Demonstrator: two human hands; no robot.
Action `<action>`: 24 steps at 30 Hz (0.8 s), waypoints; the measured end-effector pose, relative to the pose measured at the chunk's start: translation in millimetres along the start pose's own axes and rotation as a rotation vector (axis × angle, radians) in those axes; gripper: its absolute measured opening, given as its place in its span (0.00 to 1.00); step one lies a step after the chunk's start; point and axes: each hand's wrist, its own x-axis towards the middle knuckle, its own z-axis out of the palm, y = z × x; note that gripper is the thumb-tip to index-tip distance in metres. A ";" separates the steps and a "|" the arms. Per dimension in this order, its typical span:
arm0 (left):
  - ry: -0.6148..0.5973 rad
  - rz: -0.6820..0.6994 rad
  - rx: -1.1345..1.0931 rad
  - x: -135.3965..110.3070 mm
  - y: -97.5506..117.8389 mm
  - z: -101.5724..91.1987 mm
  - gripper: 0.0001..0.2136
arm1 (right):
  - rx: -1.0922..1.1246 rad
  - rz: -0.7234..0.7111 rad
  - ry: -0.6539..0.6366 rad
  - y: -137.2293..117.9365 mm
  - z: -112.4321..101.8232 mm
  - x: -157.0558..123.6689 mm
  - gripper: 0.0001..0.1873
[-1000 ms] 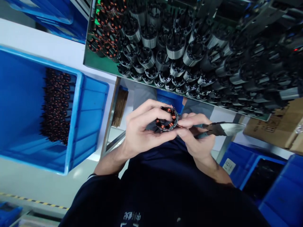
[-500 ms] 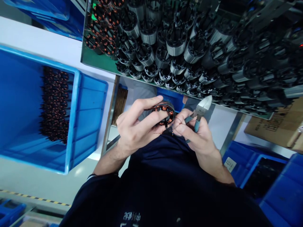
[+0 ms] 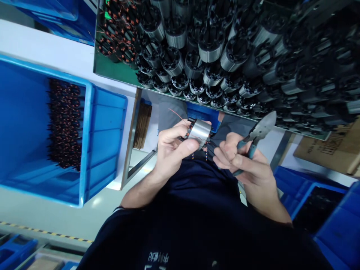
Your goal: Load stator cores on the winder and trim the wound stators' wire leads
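Observation:
My left hand [image 3: 176, 144] is closed round a motor stator [image 3: 200, 132], its silvery metal side facing up and copper windings showing at the end. A thin copper wire sticks out from it toward the upper left. Two short twisted wire ends hang below. My right hand [image 3: 247, 159] holds diagonal cutters [image 3: 263, 127] with blue-grey handles, tucked across the palm, jaws pointing up and away. Its fingertips are close to the stator's right end, by some dark leads; whether they pinch one I cannot tell.
Many unwound stators [image 3: 210, 48] stand on the green bench top [image 3: 112, 73] ahead, with copper-wound ones [image 3: 128, 48] at its left. A blue crate [image 3: 102, 131] at left holds stacked wound stators. Cardboard boxes [image 3: 323, 152] and blue bins [image 3: 337, 228] are at right.
My left hand has turned the stator from its wound face to its metal side. My right hand, with the cutters, has moved right, away from the stator.

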 end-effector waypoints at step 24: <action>0.160 0.196 0.307 -1.6 -4.0 12.9 0.23 | -0.798 -0.280 0.145 52.5 11.5 -9.7 0.08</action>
